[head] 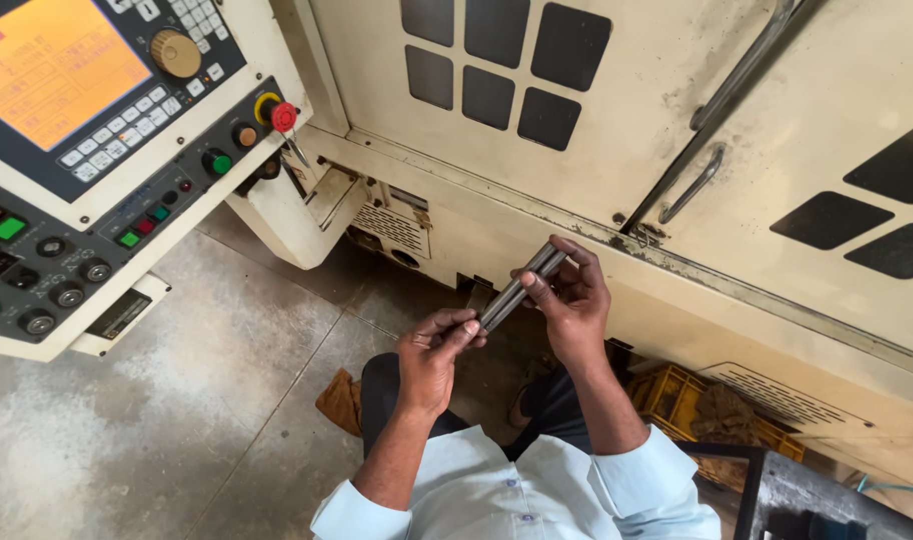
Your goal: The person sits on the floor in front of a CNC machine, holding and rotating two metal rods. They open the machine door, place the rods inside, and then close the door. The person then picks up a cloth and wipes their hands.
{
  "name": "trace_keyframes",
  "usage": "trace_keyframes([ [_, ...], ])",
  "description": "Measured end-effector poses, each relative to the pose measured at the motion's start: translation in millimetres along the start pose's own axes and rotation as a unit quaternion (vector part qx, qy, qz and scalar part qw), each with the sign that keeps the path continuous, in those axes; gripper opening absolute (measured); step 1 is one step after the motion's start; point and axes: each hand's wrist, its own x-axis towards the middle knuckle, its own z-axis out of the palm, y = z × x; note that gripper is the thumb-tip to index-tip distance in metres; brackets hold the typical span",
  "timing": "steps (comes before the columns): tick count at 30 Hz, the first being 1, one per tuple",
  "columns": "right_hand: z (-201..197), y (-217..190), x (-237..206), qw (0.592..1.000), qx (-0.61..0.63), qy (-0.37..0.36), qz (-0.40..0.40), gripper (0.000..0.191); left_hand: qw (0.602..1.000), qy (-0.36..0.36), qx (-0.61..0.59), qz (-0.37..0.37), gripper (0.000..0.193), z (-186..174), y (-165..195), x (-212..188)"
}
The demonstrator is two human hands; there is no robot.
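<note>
Stood before a large cream machine [616, 110] with dark window panes and steel door handles [691, 185], above a stained concrete floor [156, 400]. Faced, at upper left, a control panel [96, 180] with orange screen, grey keys, green buttons and a red stop knob [283, 116]. Noted a yellow crate [676, 395] low at right. Held a slim metal rod [521, 287] slantwise between both hands, in front of the machine's lower edge. Pinched its lower end with left hand [431, 350], fingers closed. Gripped its upper end with right hand [571, 295], fingers curled round.
</note>
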Motion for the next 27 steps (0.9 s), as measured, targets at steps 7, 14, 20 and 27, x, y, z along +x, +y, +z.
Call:
trace_keyframes([
  [7, 3.4, -2.4, 1.6, 1.000, -0.003, 0.012, 0.017, 0.056, 0.999, -0.016, 0.005, 0.028, 0.016, 0.8, 3.2, 0.0],
  [14, 2.1, -1.9, 1.3, 1.000, -0.014, 0.016, 0.015, 0.057, 1.000, -0.014, 0.017, -0.005, 0.018, 4.1, 7.8, -1.0],
  [20, 3.7, -2.9, 1.8, 0.999, -0.041, 0.001, 0.022, 0.057, 0.998, -0.006, 0.051, 0.031, 0.016, 4.0, 7.8, -0.7],
  [27, 5.7, -3.7, 2.6, 0.999, -0.031, -0.003, 0.035, 0.057, 0.999, -0.016, 0.046, 0.011, 0.022, 0.7, 3.4, 0.4],
])
